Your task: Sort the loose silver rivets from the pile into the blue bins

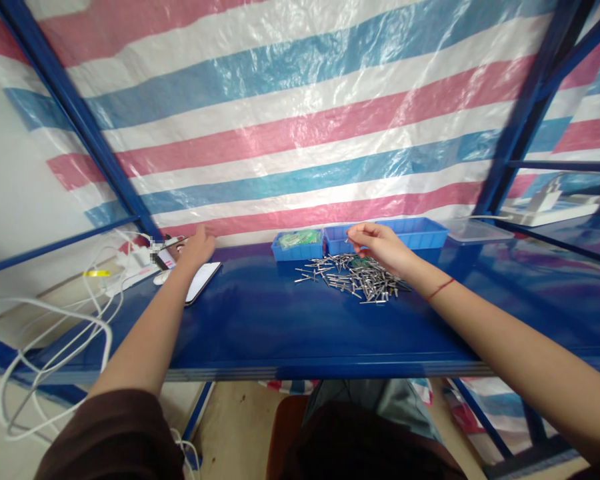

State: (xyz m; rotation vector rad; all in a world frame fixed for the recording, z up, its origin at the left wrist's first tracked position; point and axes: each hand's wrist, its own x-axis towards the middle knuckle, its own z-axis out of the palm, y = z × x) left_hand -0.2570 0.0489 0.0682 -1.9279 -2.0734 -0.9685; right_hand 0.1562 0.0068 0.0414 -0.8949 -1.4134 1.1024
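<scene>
A heap of thin metal pins that look like blind rivets (pixel 380 283) is spread on the blue table. Above its back edge is my right hand (pixel 375 241), its thumb and forefinger closed in a pinch. A tiny silvery piece, apparently one rivet (pixel 347 239), shows at the fingertips. My left hand (pixel 200 247) is over the table's left side, just behind a phone-like flat device with a white face (pixel 203 281). Its fingers are smeared and partly hidden, so I cannot see whether they hold anything.
Behind the heap stand blue bins; the left bin (pixel 297 250) contains a green-and-clear plastic packet (pixel 300 239). A clear lid (pixel 480 230) lies at the right. White cables (pixel 55 363) hang over the left end near a power strip (pixel 133 273). Blue metal posts frame the table (pixel 280 333).
</scene>
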